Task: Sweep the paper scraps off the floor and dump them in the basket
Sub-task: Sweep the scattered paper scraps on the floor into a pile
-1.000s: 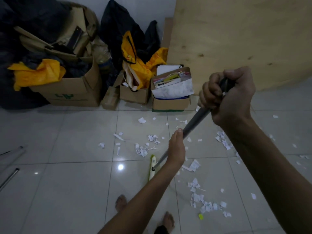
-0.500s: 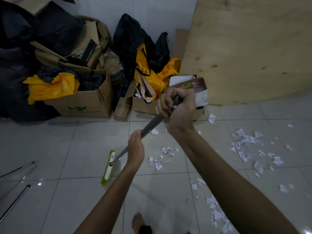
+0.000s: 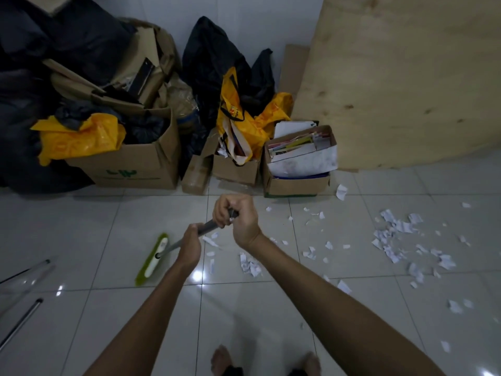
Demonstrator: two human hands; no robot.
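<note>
A broom with a green and white head rests on the pale floor tiles, left of centre. Its grey handle slants up to me. My left hand grips the handle low down. Higher up, my right hand grips the handle's top end. White paper scraps lie scattered over the tiles to the right. A smaller cluster of scraps sits just right of my left hand. No basket is in view.
Cardboard boxes with yellow bags and black bags stand along the wall. A box of papers is beside them. A plywood sheet leans at the right. Metal rods lie at the left. My bare feet are at the bottom.
The broom head has swung left across the floor, away from the scraps. Both hands moved left and down with the handle, and the view shifted so the scraps now lie to the right.
</note>
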